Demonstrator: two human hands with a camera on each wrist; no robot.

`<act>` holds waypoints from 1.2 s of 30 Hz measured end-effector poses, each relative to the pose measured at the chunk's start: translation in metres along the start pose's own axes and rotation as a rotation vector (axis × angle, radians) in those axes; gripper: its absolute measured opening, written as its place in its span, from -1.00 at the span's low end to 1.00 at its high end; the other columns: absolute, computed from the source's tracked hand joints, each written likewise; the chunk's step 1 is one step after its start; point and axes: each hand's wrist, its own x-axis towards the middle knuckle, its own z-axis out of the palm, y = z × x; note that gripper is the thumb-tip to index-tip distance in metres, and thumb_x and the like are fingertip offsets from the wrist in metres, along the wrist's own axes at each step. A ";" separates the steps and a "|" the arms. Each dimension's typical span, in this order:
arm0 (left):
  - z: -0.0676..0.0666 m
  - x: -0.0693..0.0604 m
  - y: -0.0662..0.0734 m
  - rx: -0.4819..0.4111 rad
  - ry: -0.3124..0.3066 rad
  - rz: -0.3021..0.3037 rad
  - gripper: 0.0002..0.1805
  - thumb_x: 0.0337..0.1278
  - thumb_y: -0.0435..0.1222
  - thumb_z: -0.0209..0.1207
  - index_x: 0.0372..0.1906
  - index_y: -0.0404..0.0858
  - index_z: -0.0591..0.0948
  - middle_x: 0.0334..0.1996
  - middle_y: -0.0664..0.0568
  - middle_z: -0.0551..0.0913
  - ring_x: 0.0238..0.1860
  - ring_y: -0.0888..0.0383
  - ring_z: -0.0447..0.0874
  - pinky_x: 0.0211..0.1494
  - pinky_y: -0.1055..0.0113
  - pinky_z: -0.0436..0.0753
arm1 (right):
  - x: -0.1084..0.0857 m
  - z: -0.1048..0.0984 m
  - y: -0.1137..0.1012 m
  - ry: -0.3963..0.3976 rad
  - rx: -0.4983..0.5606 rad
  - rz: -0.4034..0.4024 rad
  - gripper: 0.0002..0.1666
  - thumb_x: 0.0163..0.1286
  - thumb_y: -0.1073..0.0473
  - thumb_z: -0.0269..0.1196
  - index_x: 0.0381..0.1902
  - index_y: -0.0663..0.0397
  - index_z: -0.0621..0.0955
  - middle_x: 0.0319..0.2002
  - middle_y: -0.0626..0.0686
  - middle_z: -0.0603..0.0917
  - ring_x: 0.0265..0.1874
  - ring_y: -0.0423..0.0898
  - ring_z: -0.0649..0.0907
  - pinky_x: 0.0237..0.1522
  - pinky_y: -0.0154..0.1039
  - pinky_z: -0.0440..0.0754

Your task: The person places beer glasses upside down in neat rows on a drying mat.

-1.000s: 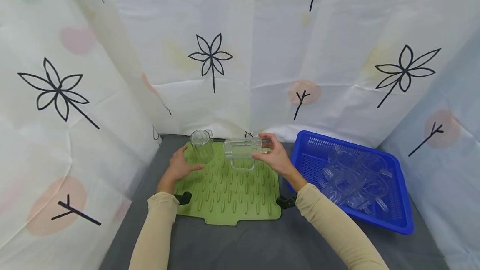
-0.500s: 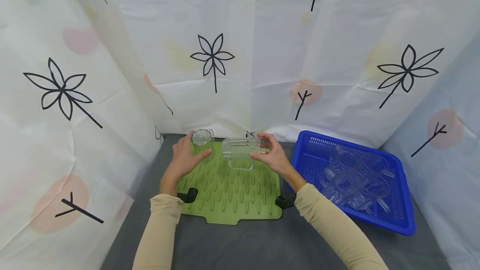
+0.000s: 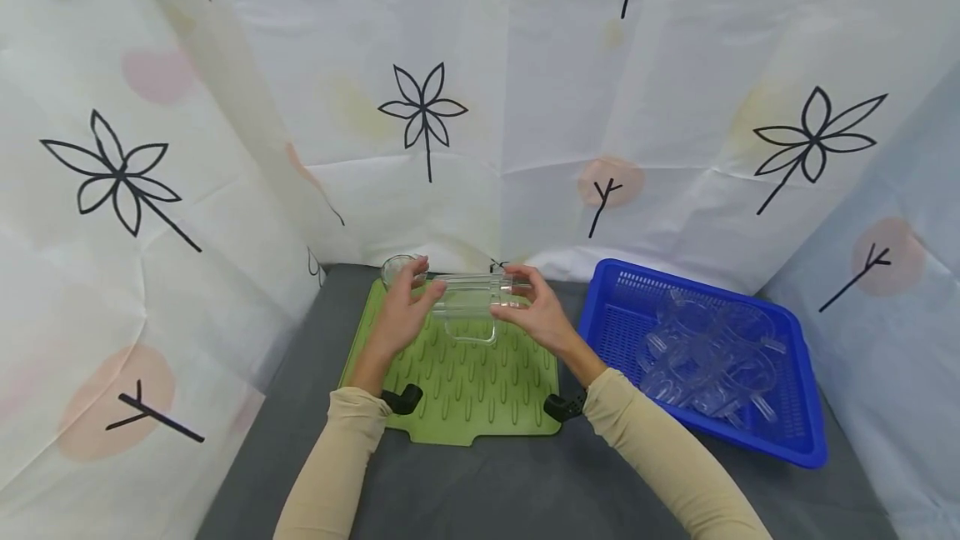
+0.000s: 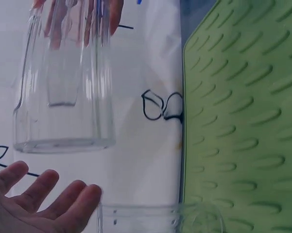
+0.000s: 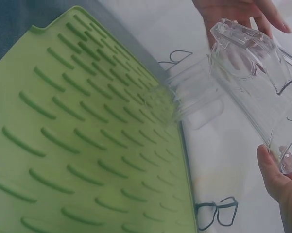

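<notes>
A clear ribbed mug point(image 3: 471, 300) is held sideways over the green drying mat point(image 3: 480, 407), its handle hanging toward me. My right hand point(image 3: 542, 315) grips the mug's right end, thumb in front and fingers behind. Close to its left end is my left hand point(image 3: 397, 317). In the left wrist view, the left hand's fingers point(image 4: 48, 194) are spread and loosely bent, a small gap from the mug point(image 4: 63, 107). A second clear mug point(image 3: 394, 268) stands on the mat's far left, partly hidden behind the left hand; the right wrist view shows its side and handle point(image 5: 199, 97).
To the right, a blue plastic basket point(image 3: 812, 407) holds several clear mugs point(image 3: 712, 357) heaped together. Dark grey cloth point(image 3: 525, 490) covers the table. A white patterned curtain point(image 3: 510, 215) closes off the back and both sides.
My left hand has moved right, from beside the standing mug to the left end of the held mug. The right hand has shifted the held mug slightly left.
</notes>
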 end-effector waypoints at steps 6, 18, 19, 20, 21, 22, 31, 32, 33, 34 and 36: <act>0.008 0.001 -0.001 -0.037 -0.016 -0.056 -0.20 0.44 0.22 0.05 0.60 0.00 0.16 0.54 -0.07 0.29 0.50 -0.26 0.34 0.43 -0.23 0.46 | -0.001 0.003 -0.002 0.008 -0.007 0.000 -0.13 0.28 0.34 0.44 0.47 0.07 0.31 0.41 0.25 0.37 0.36 0.23 0.50 0.27 0.02 0.65; 0.015 0.003 -0.004 -0.179 -0.078 -0.129 -0.34 0.53 0.18 -0.06 0.56 0.06 0.18 0.45 -0.24 0.39 0.40 -0.25 0.48 0.21 -0.20 0.65 | -0.001 0.010 0.001 -0.022 0.022 -0.063 -0.15 0.35 0.38 0.35 0.51 0.20 0.23 0.42 0.30 0.32 0.36 0.36 0.47 0.07 -0.21 0.73; 0.016 0.002 -0.003 -0.178 -0.078 -0.129 -0.33 0.51 0.19 -0.04 0.56 0.08 0.17 0.42 -0.24 0.42 0.39 -0.24 0.50 0.20 -0.18 0.66 | -0.001 0.009 0.002 -0.025 0.020 -0.062 -0.16 0.36 0.37 0.35 0.51 0.16 0.23 0.43 0.31 0.31 0.37 0.36 0.46 0.07 -0.19 0.73; 0.017 0.001 -0.002 -0.172 -0.080 -0.123 -0.32 0.50 0.19 -0.02 0.56 0.09 0.16 0.45 -0.23 0.39 0.37 -0.26 0.52 0.21 -0.19 0.65 | -0.001 0.008 0.002 -0.031 0.018 -0.061 -0.17 0.37 0.36 0.34 0.51 0.15 0.23 0.45 0.32 0.30 0.37 0.37 0.46 0.06 -0.18 0.74; 0.018 0.000 -0.001 -0.163 -0.078 -0.113 -0.30 0.49 0.18 0.01 0.57 0.10 0.15 0.49 -0.21 0.34 0.36 -0.27 0.53 0.23 -0.21 0.63 | -0.001 0.008 0.003 -0.038 0.020 -0.061 -0.17 0.38 0.35 0.33 0.51 0.14 0.23 0.45 0.32 0.29 0.37 0.39 0.45 0.05 -0.18 0.74; 0.019 0.000 0.000 -0.155 -0.074 -0.102 -0.29 0.48 0.17 0.04 0.57 0.12 0.14 0.52 -0.18 0.30 0.36 -0.28 0.51 0.25 -0.22 0.61 | -0.001 0.007 0.003 -0.046 0.027 -0.060 -0.18 0.39 0.34 0.32 0.51 0.12 0.23 0.46 0.32 0.28 0.38 0.40 0.44 0.06 -0.17 0.74; 0.021 -0.004 0.005 -0.177 -0.071 -0.002 -0.24 0.43 -0.06 0.19 0.59 0.06 0.12 0.57 -0.14 0.15 0.47 -0.25 0.32 0.38 -0.34 0.43 | -0.003 0.006 0.001 -0.076 0.012 0.010 -0.18 0.43 0.26 0.32 0.52 0.02 0.20 0.48 0.22 0.29 0.39 0.36 0.45 0.11 -0.09 0.74; 0.021 -0.004 0.006 -0.175 -0.068 0.011 -0.23 0.43 -0.09 0.20 0.60 0.03 0.13 0.58 -0.13 0.13 0.50 -0.24 0.28 0.41 -0.34 0.39 | -0.004 0.006 0.001 -0.081 0.015 0.022 -0.18 0.43 0.26 0.32 0.52 0.01 0.19 0.49 0.22 0.28 0.40 0.35 0.45 0.13 -0.07 0.73; 0.021 -0.005 0.007 -0.172 -0.067 0.024 -0.23 0.42 -0.12 0.20 0.60 0.01 0.13 0.60 -0.12 0.09 0.50 -0.25 0.29 0.42 -0.33 0.39 | -0.004 0.006 0.001 -0.086 0.017 0.030 -0.18 0.44 0.25 0.32 0.52 0.01 0.19 0.49 0.22 0.27 0.41 0.36 0.44 0.15 -0.05 0.73; 0.021 -0.005 0.008 -0.171 -0.064 0.040 -0.23 0.42 -0.14 0.21 0.60 0.00 0.14 0.62 -0.11 0.07 0.53 -0.24 0.25 0.45 -0.33 0.36 | -0.005 0.006 0.001 -0.090 0.017 0.036 -0.18 0.45 0.24 0.31 0.53 0.01 0.18 0.50 0.22 0.26 0.42 0.36 0.42 0.16 -0.02 0.72; 0.020 -0.006 0.011 -0.163 -0.057 0.070 -0.24 0.41 -0.18 0.22 0.59 0.00 0.16 0.64 -0.08 0.02 0.60 -0.20 0.12 0.53 -0.33 0.25 | -0.006 0.006 0.001 -0.092 0.002 0.047 -0.19 0.46 0.22 0.30 0.53 -0.02 0.18 0.51 0.21 0.25 0.43 0.34 0.42 0.18 0.03 0.70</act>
